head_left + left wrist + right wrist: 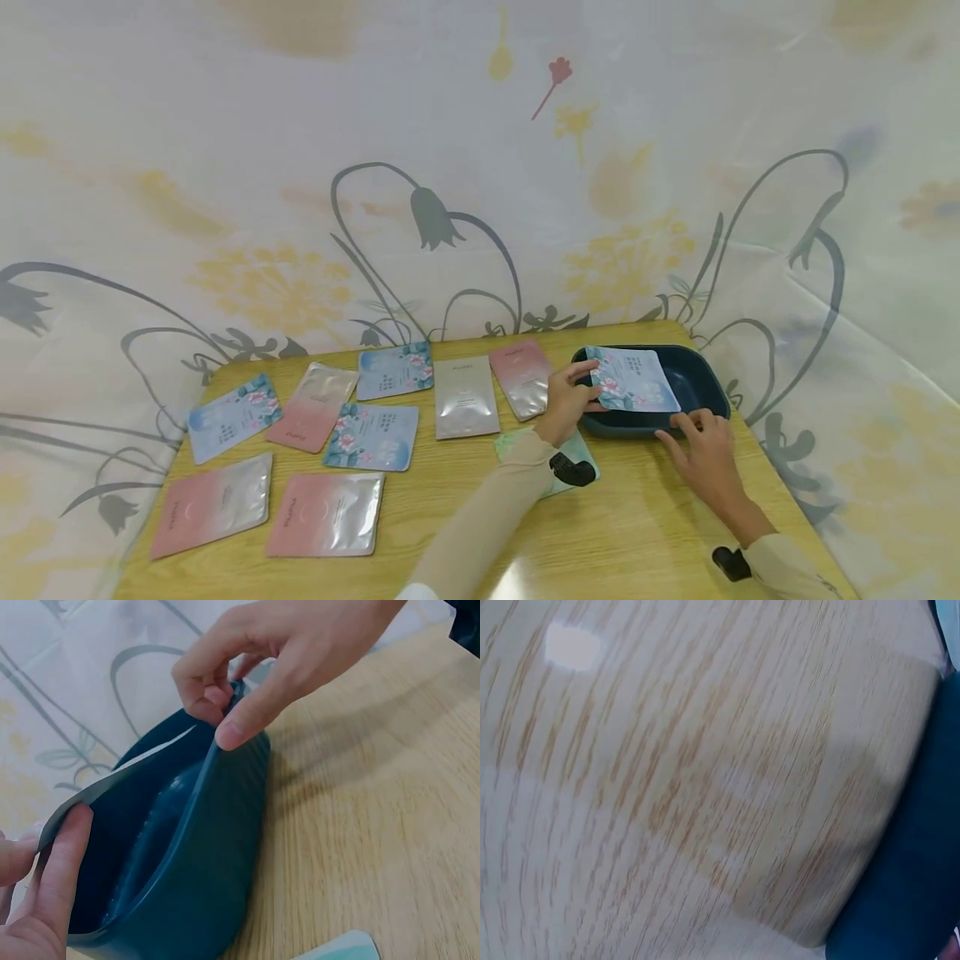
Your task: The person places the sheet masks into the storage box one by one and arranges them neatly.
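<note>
My left hand (566,404) pinches a blue floral sheet-mask packet (633,381) by its left end, fingers beneath it and thumb at the edge. The packet lies over the mouth of a dark blue plastic basin (701,387). My right hand (705,462) grips the basin's near rim, thumb outside and fingers curled over it, beside the packet's near right corner; the left wrist view shows this hand (262,664) from the side. In the right wrist view only the basin's wall (900,847) and the table appear, with a bit of fingertip at the lower corner.
A green packet (573,458) lies partly under my left forearm. Left of the basin are pink-and-silver packets (326,514), blue floral packets (371,437) and a silver one (465,397), spread over the wooden table (600,542). A flower-patterned sheet (465,125) hangs behind.
</note>
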`<state>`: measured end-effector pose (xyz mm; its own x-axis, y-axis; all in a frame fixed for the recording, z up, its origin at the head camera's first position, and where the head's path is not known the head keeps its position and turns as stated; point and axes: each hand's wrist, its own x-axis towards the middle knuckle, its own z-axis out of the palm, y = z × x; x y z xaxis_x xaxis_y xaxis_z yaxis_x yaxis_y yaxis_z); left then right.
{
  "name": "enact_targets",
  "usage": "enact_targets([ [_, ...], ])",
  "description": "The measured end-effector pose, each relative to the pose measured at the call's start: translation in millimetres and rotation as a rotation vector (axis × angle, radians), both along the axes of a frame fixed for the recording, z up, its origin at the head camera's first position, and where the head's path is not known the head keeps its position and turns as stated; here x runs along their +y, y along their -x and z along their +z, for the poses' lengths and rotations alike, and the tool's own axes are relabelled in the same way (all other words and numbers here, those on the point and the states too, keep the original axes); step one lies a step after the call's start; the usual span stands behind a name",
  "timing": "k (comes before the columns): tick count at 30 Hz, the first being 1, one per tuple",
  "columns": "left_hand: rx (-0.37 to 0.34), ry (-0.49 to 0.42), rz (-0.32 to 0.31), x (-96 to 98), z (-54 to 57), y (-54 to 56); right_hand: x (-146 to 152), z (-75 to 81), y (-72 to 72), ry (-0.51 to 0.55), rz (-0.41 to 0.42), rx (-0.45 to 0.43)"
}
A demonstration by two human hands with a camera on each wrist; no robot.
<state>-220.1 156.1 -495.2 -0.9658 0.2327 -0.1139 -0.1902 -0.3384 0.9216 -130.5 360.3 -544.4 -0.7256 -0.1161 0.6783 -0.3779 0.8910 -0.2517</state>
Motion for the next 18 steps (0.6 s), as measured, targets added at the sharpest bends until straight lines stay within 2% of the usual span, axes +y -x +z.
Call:
enact_targets([
  [8,0.017,0.026,-0.024,10.2,-3.0,2.0,-0.7,-1.9,0.1,-0.02,-0.024,-0.015],
  [18,0.041,0.134,0.014,23.5,-12.5,1.9,0.2,-2.3,0.3,-0.048,-0.033,-0.003],
])
